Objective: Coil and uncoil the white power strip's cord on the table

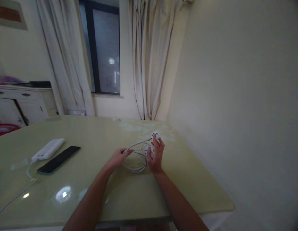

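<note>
A white cable [136, 158] lies in loose coils on the pale green table [110, 134], with a small white plug block [155, 134] at its far end. My right hand [155, 157] is raised over the coils, fingers curled round the plug end of the cable. My left hand [119, 158] rests on the table at the left of the coils, its fingers pinched on a strand of the cable.
A white power bank [48, 149] with a thin white lead and a dark phone [59, 159] lie at the left of the table. A white cabinet [24, 102] stands at far left, curtains [151, 57] and a dark window behind. A plain wall runs along the table's right edge.
</note>
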A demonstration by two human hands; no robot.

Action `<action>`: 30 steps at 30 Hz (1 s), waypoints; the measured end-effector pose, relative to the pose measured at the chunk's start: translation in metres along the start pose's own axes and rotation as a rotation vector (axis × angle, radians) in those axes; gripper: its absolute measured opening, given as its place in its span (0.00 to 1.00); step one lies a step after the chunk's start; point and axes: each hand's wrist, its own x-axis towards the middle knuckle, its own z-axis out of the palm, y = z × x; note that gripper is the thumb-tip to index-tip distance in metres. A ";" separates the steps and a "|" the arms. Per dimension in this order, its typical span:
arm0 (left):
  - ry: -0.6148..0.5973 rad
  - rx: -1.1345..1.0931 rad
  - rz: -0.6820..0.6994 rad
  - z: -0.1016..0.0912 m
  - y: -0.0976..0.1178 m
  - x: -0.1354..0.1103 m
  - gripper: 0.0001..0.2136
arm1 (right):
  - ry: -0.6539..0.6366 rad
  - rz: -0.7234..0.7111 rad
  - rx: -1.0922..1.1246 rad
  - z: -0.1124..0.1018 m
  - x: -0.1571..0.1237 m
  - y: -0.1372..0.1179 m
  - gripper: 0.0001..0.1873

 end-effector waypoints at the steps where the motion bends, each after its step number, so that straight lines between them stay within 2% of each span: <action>1: -0.028 -0.060 0.010 -0.002 0.002 -0.002 0.24 | -0.010 -0.024 -0.017 0.000 -0.001 -0.002 0.33; 4: -0.130 -0.328 -0.033 -0.007 0.006 -0.005 0.23 | 0.001 -0.038 -0.048 0.001 -0.001 -0.006 0.35; 7: -0.131 -0.543 -0.104 -0.008 0.005 -0.003 0.22 | 0.030 -0.007 -0.087 0.001 0.000 -0.006 0.36; 14: 0.155 -0.575 -0.100 0.004 -0.015 0.011 0.28 | -0.092 -0.199 -0.127 -0.002 -0.003 -0.003 0.38; 17: 0.241 -0.562 -0.018 0.008 -0.019 0.015 0.29 | -0.126 -0.242 -0.103 0.000 -0.005 -0.009 0.38; 20: 0.277 -0.617 0.058 0.011 -0.017 0.016 0.25 | -0.144 -0.233 -0.082 0.001 -0.005 -0.012 0.38; 22: 0.274 -0.691 0.070 0.012 -0.015 0.017 0.24 | -0.151 -0.216 -0.076 0.002 -0.006 -0.013 0.38; 25: 0.242 -0.789 0.073 0.012 -0.010 0.015 0.28 | -0.160 -0.192 -0.079 0.002 -0.007 -0.013 0.38; 30: 0.122 -0.880 0.072 0.009 -0.001 0.007 0.30 | -0.180 -0.180 -0.098 0.003 -0.008 -0.014 0.37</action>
